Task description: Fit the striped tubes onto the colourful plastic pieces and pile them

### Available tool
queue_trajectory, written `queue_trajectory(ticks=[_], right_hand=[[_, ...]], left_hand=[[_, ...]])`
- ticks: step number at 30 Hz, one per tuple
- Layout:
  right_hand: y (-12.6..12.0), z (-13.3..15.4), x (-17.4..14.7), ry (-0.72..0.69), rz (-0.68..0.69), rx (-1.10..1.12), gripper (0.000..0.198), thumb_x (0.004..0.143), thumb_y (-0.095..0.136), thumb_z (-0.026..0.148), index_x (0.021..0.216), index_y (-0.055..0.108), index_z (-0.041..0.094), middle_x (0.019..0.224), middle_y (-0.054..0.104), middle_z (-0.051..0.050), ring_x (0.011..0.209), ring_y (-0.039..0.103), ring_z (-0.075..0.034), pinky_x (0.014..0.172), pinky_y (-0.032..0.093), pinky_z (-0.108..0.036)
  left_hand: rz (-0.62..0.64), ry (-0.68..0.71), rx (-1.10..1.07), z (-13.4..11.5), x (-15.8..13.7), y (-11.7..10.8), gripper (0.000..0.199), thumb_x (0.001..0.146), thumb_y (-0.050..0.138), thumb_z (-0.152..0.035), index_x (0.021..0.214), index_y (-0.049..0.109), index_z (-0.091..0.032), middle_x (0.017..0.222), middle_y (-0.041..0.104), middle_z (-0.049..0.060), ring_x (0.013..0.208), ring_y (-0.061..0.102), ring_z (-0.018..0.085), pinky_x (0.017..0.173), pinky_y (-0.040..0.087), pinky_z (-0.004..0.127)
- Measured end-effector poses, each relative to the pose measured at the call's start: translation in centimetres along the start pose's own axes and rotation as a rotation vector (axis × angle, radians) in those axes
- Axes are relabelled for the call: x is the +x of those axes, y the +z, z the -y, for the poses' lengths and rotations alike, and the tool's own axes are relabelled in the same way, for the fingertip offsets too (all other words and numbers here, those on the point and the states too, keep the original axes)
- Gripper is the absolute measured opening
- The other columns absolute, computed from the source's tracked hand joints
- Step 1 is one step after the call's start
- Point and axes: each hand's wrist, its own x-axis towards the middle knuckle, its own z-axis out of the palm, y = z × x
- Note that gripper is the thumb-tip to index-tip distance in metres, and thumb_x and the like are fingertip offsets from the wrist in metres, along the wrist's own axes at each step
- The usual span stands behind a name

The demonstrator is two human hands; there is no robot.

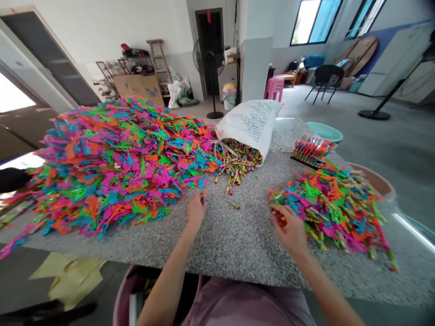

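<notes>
My left hand (pixel 197 210) is over the stone table, fingers closed in a pinch, with a small orange plastic piece (pixel 205 195) showing at the fingertips. Beside it rises a big heap of thin plastic pieces (pixel 136 158) in pink, blue, green and orange. My right hand (pixel 288 226) is curled over small red-and-yellow printed tubes (pixel 280 218) at the left edge of a smaller mixed pile (pixel 326 203) of tubes and plastic pieces. Between my hands, a single tube (pixel 234 204) lies loose. More printed tubes (pixel 238 170) spill from a white sack (pixel 253 120).
A black rack (pixel 306 160) of upright red-orange pieces stands behind the right pile. A green basin (pixel 324 131) and a brown basin (pixel 372 179) are by the table's right edge. A standing fan (pixel 212 86) is beyond the table. Yellow sheets (pixel 73 276) lie on the floor at left.
</notes>
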Motion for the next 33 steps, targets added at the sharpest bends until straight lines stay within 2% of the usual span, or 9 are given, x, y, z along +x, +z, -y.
queue_trajectory(ticks=[4,6,8,11,14,19,23,29,33], right_hand=[[3.3,2.6,0.7,0.181,0.203,0.321,0.025,0.085,0.058,0.036,0.103,0.063,0.02,0.086,0.068,-0.007,0.076,0.065,-0.022,0.071,0.053,-0.035],[4.4,3.9,1.5,0.197,0.243,0.448,0.021,0.082,0.061,0.037,0.093,0.065,0.02,0.092,0.07,-0.008,0.082,0.065,-0.022,0.074,0.053,-0.035],[5.3,5.2,2.0,0.193,0.298,0.545,0.02,0.08,0.063,0.038,0.091,0.066,0.02,0.095,0.07,-0.007,0.084,0.065,-0.022,0.074,0.052,-0.033],[6.3,6.7,1.5,0.264,0.349,0.631,0.021,0.078,0.065,0.038,0.089,0.066,0.02,0.081,0.069,-0.004,0.071,0.063,-0.018,0.064,0.05,-0.029],[6.4,7.2,0.1,0.333,0.27,0.668,0.021,0.078,0.066,0.037,0.089,0.065,0.019,0.076,0.066,-0.002,0.067,0.061,-0.017,0.063,0.049,-0.028],[4.4,6.8,-0.6,0.28,0.171,0.53,0.019,0.081,0.064,0.034,0.093,0.067,0.019,0.088,0.068,-0.005,0.083,0.062,-0.019,0.073,0.049,-0.03],[2.7,6.6,-0.3,0.273,0.127,0.499,0.014,0.082,0.064,0.032,0.09,0.065,0.02,0.083,0.068,-0.003,0.076,0.062,-0.017,0.071,0.048,-0.028],[2.2,6.6,-0.7,0.226,0.172,0.426,0.015,0.082,0.064,0.033,0.087,0.066,0.019,0.083,0.069,-0.004,0.074,0.062,-0.018,0.068,0.048,-0.029],[2.2,6.5,-0.9,0.246,0.098,0.432,0.014,0.082,0.065,0.033,0.087,0.065,0.019,0.082,0.068,-0.003,0.074,0.062,-0.017,0.069,0.048,-0.029]], left_hand=[[0.269,-0.01,-0.289,-1.6,-4.5,-2.4,0.023,0.076,0.061,-0.031,0.093,0.068,-0.018,0.085,0.071,0.007,0.075,0.065,0.02,0.07,0.049,0.03],[0.476,-0.067,-0.522,-3.2,-6.3,-3.4,0.027,0.076,0.065,-0.036,0.094,0.07,-0.017,0.086,0.072,0.007,0.072,0.064,0.017,0.066,0.049,0.027],[0.554,-0.143,-0.684,-4.8,-7.6,-3.9,0.03,0.073,0.07,-0.035,0.097,0.071,-0.017,0.087,0.072,0.007,0.072,0.063,0.016,0.065,0.049,0.025],[0.38,-0.289,-0.919,-6.7,-8.9,-3.3,0.034,0.067,0.077,-0.03,0.099,0.07,-0.02,0.085,0.073,0.003,0.074,0.065,0.014,0.069,0.05,0.023],[0.239,-0.376,-1.137,-8.0,-9.9,-1.9,0.029,0.064,0.081,-0.028,0.089,0.07,-0.018,0.087,0.072,0.002,0.081,0.066,0.013,0.077,0.051,0.024],[0.272,-0.417,-1.134,-9.4,-11.2,-0.9,0.03,0.065,0.08,-0.032,0.086,0.066,-0.016,0.084,0.072,0.002,0.077,0.067,0.014,0.076,0.054,0.028],[0.339,-0.349,-1.021,-10.0,-11.8,-1.1,0.032,0.067,0.078,-0.034,0.088,0.062,-0.016,0.084,0.072,0.002,0.072,0.066,0.013,0.071,0.055,0.028],[0.33,-0.262,-0.957,-10.5,-12.4,-1.2,0.027,0.071,0.075,-0.034,0.086,0.061,-0.017,0.08,0.07,0.001,0.073,0.064,0.012,0.071,0.052,0.024],[0.283,-0.191,-0.908,-10.7,-12.5,-1.2,0.026,0.07,0.076,-0.032,0.083,0.061,-0.016,0.079,0.07,0.001,0.075,0.065,0.013,0.072,0.051,0.023]])
